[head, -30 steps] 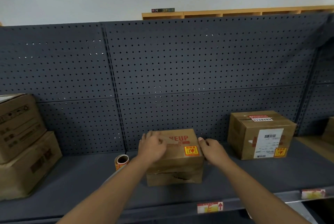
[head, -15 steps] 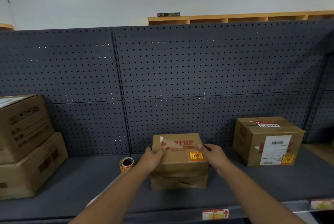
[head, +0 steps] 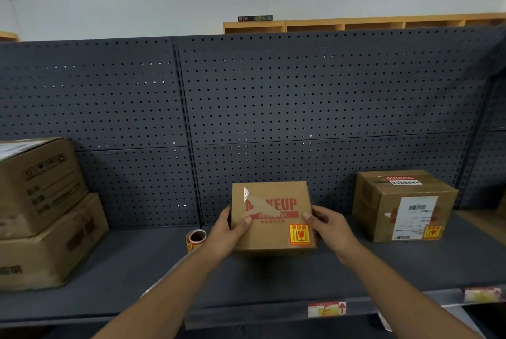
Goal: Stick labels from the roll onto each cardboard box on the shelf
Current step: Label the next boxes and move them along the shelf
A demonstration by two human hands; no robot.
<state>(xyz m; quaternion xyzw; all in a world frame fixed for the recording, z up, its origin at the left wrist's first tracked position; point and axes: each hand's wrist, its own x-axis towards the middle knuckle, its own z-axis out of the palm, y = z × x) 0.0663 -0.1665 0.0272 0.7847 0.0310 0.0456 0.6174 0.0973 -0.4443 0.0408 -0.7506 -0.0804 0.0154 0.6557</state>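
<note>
While both hands clamp the small box at frame centre, tilted face-up off the shelf, its yellow label shows lower right. Left hand and right hand grip opposite edges, thumbs on top, likely for repositioning. Label roll stands just left, within reach.

Small cardboard box, red print, orange label at lower right, tilted face-up above shelf. Label roll just left. Labelled box right; two stacked boxes left.
</note>
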